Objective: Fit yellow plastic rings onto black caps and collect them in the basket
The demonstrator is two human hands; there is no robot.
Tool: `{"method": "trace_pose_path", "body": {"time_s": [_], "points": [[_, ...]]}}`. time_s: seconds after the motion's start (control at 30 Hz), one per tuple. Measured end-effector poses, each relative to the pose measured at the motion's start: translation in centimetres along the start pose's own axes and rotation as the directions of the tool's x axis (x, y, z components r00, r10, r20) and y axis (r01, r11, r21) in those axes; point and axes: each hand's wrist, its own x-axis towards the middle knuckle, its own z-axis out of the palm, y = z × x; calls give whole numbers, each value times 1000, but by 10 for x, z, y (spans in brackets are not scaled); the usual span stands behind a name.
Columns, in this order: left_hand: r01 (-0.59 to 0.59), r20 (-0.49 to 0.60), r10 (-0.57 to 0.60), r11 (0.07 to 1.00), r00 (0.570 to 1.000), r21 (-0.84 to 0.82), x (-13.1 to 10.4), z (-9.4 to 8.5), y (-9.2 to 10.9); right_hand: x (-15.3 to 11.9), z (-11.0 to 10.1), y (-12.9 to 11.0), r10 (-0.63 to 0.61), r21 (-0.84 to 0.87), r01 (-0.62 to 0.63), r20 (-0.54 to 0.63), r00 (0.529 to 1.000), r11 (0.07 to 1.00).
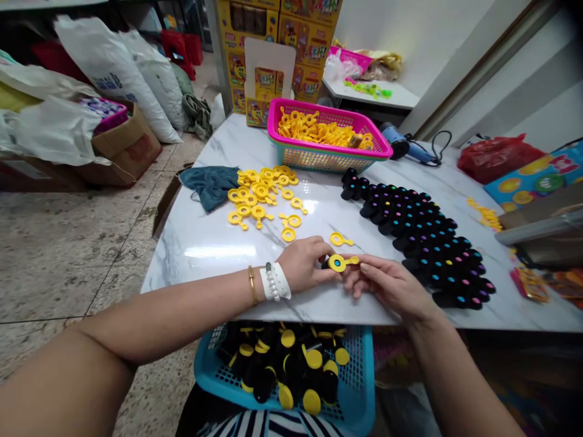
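Observation:
My left hand [306, 265] is closed on a black piece, mostly hidden by the fingers. Over its end lies a yellow ring with a tab [337, 263], a blue dot showing in its middle. The thumb and fingers of my right hand [387, 282] pinch the tab of this ring. Just behind the hands, another yellow ring [340, 239] lies on the marble-patterned table [218, 255]. More yellow rings [260, 191] are piled at the back left. Rows of black pieces with coloured dots [423, 230] stretch along the right.
A pink and teal basket [330, 152] of yellow rings stands at the back, near stacked boxes [305, 48]. A dark cloth [209, 185] lies left. Below the front edge is a blue basket [364, 382] with black and yellow pieces. A red bag [498, 158] sits at the right.

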Motion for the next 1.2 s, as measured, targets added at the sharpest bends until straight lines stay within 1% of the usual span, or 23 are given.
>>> {"method": "trace_pose_path", "body": {"time_s": [0.07,0.13,0.23,0.3,0.37,0.47,0.57,0.63,0.67,0.73,0.77,0.83,0.87,0.9,0.93,0.97,1.0,1.03,1.07,1.1,1.13,1.17,1.2], "points": [[-19,46,20,999,999,-28,1,0,0,3,-7,-4,27,-25,-27,-26,999,999],[-26,75,28,999,997,-34,1,0,1,11,-8,-10,68,-69,-71,-49,996,995],[-2,106,4,1000,994,-14,1,1,4,25,-1,-19,166,-138,-163,12,986,977],[19,126,-20,1000,992,5,3,0,5,32,4,-24,182,-177,-172,42,982,969],[48,149,-50,999,988,16,5,-1,6,34,7,-26,171,-200,-157,59,983,967],[82,179,-91,995,980,58,6,-2,10,25,11,-26,136,-224,-113,90,987,968],[80,174,-118,974,978,211,4,-2,13,8,19,-20,15,-351,14,79,997,936],[47,187,-104,956,977,291,1,-1,15,-5,27,-10,-74,-428,68,0,997,901],[16,203,-81,953,976,304,-2,-1,16,-12,32,-5,-99,-443,67,-50,994,894],[-91,258,20,959,966,268,-8,-1,18,-29,42,4,-146,-536,82,-77,986,840],[-160,297,90,962,951,219,-12,-1,19,-38,47,6,-157,-587,85,-72,985,805],[-287,366,240,954,899,81,-18,-4,19,-56,54,6,-134,-680,83,-23,991,728],[-324,377,295,946,878,15,-20,-6,18,-63,56,5,-103,-716,77,7,995,694],[-335,371,324,941,870,-36,-21,-9,15,-68,56,3,-72,-745,73,34,997,663],[-322,349,325,944,879,-66,-20,-12,12,-69,54,0,-64,-771,78,49,997,632],[-287,311,295,955,903,-70,-18,-16,8,-67,50,-2,-95,-796,97,50,994,597],[-233,262,239,971,935,-52,-13,-20,3,-62,45,-4,-171,-822,127,36,985,555],[-163,206,163,987,965,-17,-6,-23,-3,-53,39,-5,-282,-850,162,16,959,502],[-82,144,78,996,986,28,5,-27,-8,-41,32,-6,-403,-879,197,5,915,435],[-1,83,-5,997,997,76,18,-30,-14,-28,24,-6,-516,-909,218,4,856,354],[74,22,-77,990,997,122,33,-31,-18,-15,18,-5,-586,-933,232,29,810,275],[136,-30,-133,978,991,157,50,-32,-23,-3,12,-3,-611,-948,237,60,789,213],[183,-74,-171,966,982,184,68,-30,-27,8,9,-1,-618,-957,234,82,782,169]]}}
